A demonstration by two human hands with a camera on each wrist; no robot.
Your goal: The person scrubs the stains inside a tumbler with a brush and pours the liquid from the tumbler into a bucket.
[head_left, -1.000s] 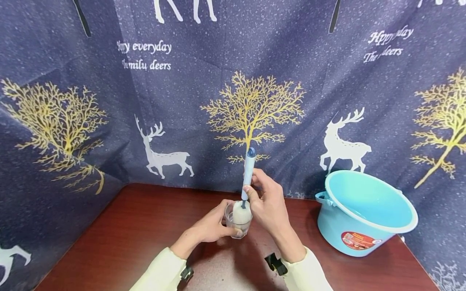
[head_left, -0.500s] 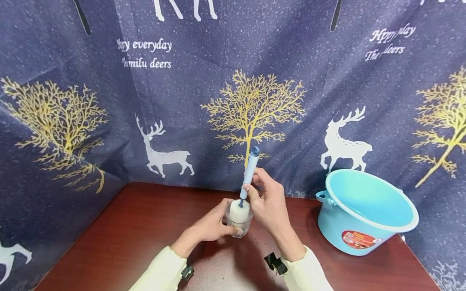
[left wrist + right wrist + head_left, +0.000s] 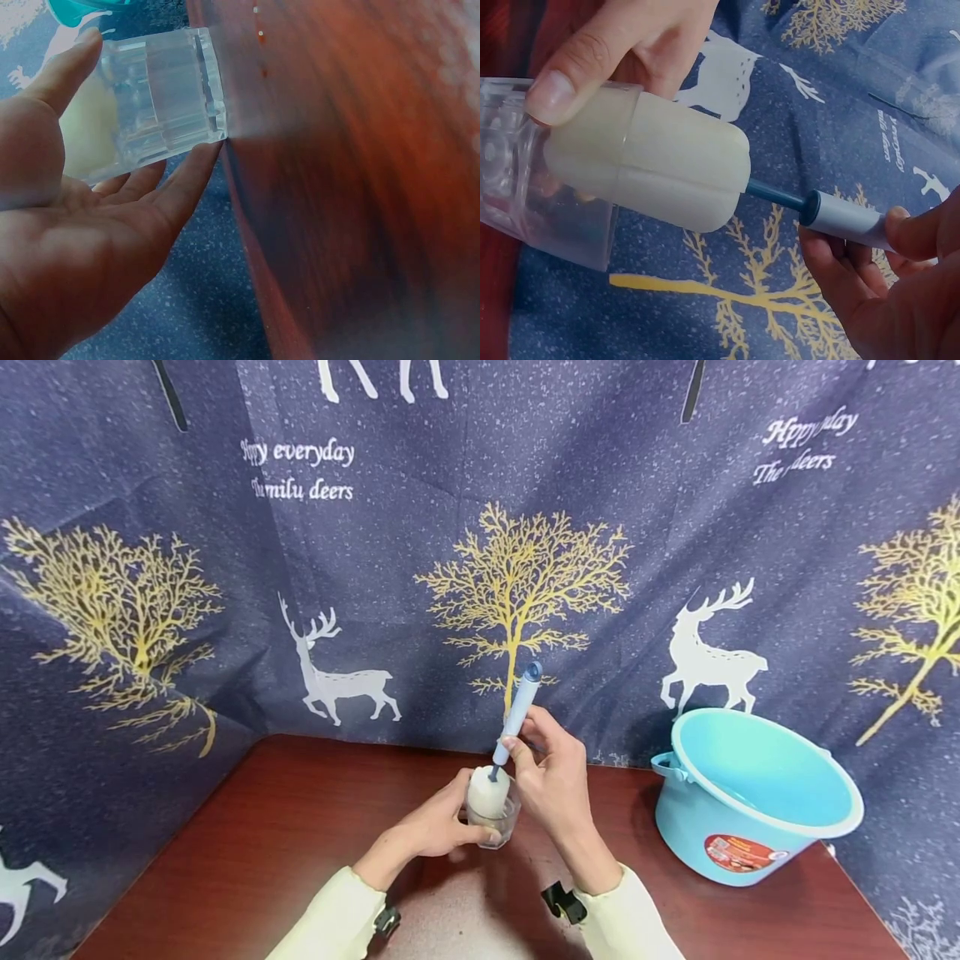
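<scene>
My left hand [image 3: 435, 827] grips a clear plastic cup [image 3: 165, 97] from its left side, thumb across the near wall and fingers behind and under. The cup's base shows close over the table in the left wrist view. A sponge cup brush stands in the cup, its white sponge head [image 3: 682, 161] partly inside and partly out past the rim. My right hand [image 3: 551, 768] pinches the brush's pale blue handle [image 3: 517, 718] between thumb and fingers. That handle leans to the right, with a dark blue hanging loop [image 3: 533, 672] on top and a dark blue stem [image 3: 776, 194] running into the sponge.
A light blue bucket [image 3: 738, 839] with a red label stands on the table at the right. The reddish-brown wooden table [image 3: 285, 827] meets a dark blue cloth [image 3: 450, 693] printed with deer and trees. Small droplets [image 3: 260, 34] dot the tabletop.
The brush handle has tilted further right at its top, and the sponge head has shifted left and risen slightly in the cup. Both hands stay almost where they were.
</scene>
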